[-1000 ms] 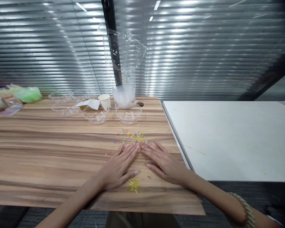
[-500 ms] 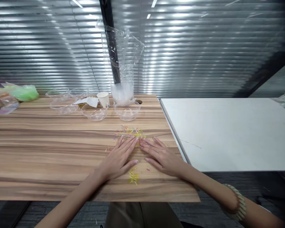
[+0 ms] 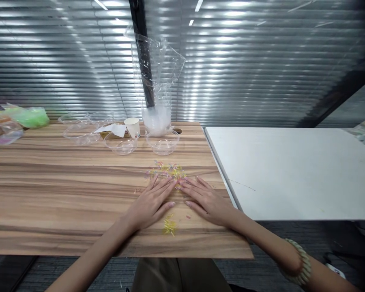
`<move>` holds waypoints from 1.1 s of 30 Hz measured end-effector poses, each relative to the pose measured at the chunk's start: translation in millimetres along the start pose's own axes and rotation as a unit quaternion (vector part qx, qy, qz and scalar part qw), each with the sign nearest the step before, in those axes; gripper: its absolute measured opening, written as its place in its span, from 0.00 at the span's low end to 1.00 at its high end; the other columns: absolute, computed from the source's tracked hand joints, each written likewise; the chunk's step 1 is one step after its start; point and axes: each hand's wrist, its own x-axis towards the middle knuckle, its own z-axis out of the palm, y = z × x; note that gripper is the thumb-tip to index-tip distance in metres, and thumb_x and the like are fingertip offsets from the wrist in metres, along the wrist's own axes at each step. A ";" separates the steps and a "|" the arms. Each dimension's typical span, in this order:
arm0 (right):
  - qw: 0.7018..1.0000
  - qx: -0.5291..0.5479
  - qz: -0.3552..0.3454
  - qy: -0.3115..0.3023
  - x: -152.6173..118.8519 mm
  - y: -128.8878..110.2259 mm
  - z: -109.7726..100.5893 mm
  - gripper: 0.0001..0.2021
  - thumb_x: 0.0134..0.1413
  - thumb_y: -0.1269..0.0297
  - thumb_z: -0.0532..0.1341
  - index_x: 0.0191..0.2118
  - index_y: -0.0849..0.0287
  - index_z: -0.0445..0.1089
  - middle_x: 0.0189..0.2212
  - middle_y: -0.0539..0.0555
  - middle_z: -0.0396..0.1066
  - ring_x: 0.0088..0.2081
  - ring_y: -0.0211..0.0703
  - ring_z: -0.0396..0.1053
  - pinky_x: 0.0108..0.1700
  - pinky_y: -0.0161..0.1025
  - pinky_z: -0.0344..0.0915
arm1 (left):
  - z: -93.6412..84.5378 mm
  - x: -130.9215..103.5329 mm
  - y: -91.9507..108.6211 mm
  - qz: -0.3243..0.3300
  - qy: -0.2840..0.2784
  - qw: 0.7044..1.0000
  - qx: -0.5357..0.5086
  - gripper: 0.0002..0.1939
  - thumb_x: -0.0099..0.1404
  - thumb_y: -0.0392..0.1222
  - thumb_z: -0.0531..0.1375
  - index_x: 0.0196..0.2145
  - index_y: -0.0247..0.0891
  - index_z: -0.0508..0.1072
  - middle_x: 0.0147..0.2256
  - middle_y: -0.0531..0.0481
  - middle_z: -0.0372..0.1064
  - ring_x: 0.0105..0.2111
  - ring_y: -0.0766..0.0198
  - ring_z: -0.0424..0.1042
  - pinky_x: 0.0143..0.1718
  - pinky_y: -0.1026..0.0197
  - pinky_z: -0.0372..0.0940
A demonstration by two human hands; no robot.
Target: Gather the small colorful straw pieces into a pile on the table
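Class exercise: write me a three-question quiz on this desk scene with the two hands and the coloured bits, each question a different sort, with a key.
1. True or false: both hands lie flat on the wooden table.
2. Which lies nearest the table's front edge? A) paper cup B) small yellow pile C) green bag
3. What do the fingertips of the left hand and right hand meet?

Key: 1 true; 2 B; 3 the mixed coloured pieces.

Office-type room, horizontal window blinds [image 3: 261, 65], ceiling strip lights reflected, wooden desk [image 3: 63, 190] abutting white desk [image 3: 292, 170], grey carpet floor [image 3: 261, 243].
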 end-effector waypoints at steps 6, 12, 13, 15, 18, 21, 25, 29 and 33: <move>1.000 0.003 0.008 -0.004 0.3 -0.2 -1.1 0.21 0.68 0.61 0.47 0.63 0.60 0.54 0.62 0.57 0.54 0.65 0.49 0.47 0.64 0.56 0.47 | 0.5 -0.1 0.1 0.002 0.003 1.000 -0.007 0.27 0.74 0.49 0.43 0.67 0.41 0.42 0.64 0.47 0.49 0.65 0.58 0.46 0.66 0.46 0.39; 1.000 0.008 0.011 -0.003 0.6 -0.2 -1.7 0.21 0.68 0.62 0.48 0.62 0.61 0.55 0.63 0.56 0.52 0.64 0.49 0.48 0.64 0.57 0.49 | -0.3 1.8 0.7 -0.006 -0.016 1.000 -0.025 0.25 0.74 0.49 0.44 0.65 0.41 0.50 0.63 0.47 0.50 0.64 0.58 0.48 0.65 0.45 0.40; 1.000 0.010 0.012 0.001 0.5 -0.1 -1.4 0.21 0.67 0.62 0.48 0.62 0.60 0.55 0.63 0.57 0.52 0.64 0.49 0.48 0.64 0.57 0.49 | -0.4 1.9 0.8 -0.007 -0.017 0.999 -0.027 0.24 0.74 0.49 0.44 0.64 0.41 0.51 0.63 0.46 0.51 0.64 0.58 0.48 0.65 0.45 0.41; 1.000 0.012 0.010 0.010 0.2 0.1 -0.6 0.21 0.67 0.62 0.49 0.62 0.60 0.56 0.62 0.57 0.54 0.64 0.50 0.49 0.63 0.57 0.50 | -0.4 1.9 1.1 -0.010 -0.018 0.999 -0.029 0.24 0.74 0.49 0.44 0.64 0.40 0.52 0.63 0.46 0.51 0.64 0.57 0.48 0.65 0.44 0.41; 1.000 0.010 0.006 0.012 -0.4 0.5 0.2 0.20 0.67 0.63 0.48 0.62 0.59 0.56 0.62 0.57 0.54 0.64 0.50 0.49 0.63 0.57 0.50 | 0.2 1.2 1.2 -0.015 -0.019 0.999 -0.030 0.24 0.74 0.49 0.45 0.63 0.40 0.54 0.63 0.46 0.52 0.64 0.57 0.48 0.65 0.45 0.41; 1.000 0.003 0.009 0.005 -0.8 0.5 0.0 0.20 0.67 0.62 0.48 0.62 0.60 0.56 0.62 0.57 0.53 0.64 0.51 0.49 0.63 0.57 0.50 | 0.9 0.7 1.2 -0.016 -0.018 0.999 -0.031 0.24 0.74 0.49 0.45 0.63 0.40 0.54 0.63 0.46 0.52 0.64 0.57 0.48 0.65 0.45 0.41; 1.000 -0.004 0.012 -0.006 -0.8 0.3 -0.4 0.20 0.68 0.62 0.47 0.62 0.62 0.56 0.63 0.57 0.53 0.64 0.51 0.49 0.63 0.57 0.50 | 0.8 1.0 1.2 -0.017 -0.016 0.999 -0.034 0.24 0.73 0.49 0.45 0.63 0.40 0.54 0.63 0.46 0.52 0.64 0.58 0.48 0.65 0.45 0.42; 1.000 -0.006 0.010 -0.008 -0.9 0.6 -0.2 0.20 0.68 0.62 0.47 0.61 0.62 0.57 0.63 0.57 0.52 0.64 0.50 0.48 0.64 0.56 0.49 | 0.6 1.3 1.2 -0.017 -0.021 0.999 -0.031 0.24 0.74 0.49 0.45 0.63 0.39 0.54 0.63 0.45 0.51 0.64 0.58 0.48 0.65 0.45 0.42; 1.000 -0.005 0.009 -0.007 -0.9 0.9 -0.3 0.20 0.67 0.63 0.48 0.61 0.62 0.57 0.62 0.57 0.53 0.64 0.50 0.49 0.64 0.56 0.49 | 1.0 1.1 0.9 -0.016 -0.025 0.999 -0.022 0.24 0.74 0.48 0.44 0.63 0.38 0.55 0.63 0.45 0.51 0.64 0.58 0.48 0.65 0.45 0.42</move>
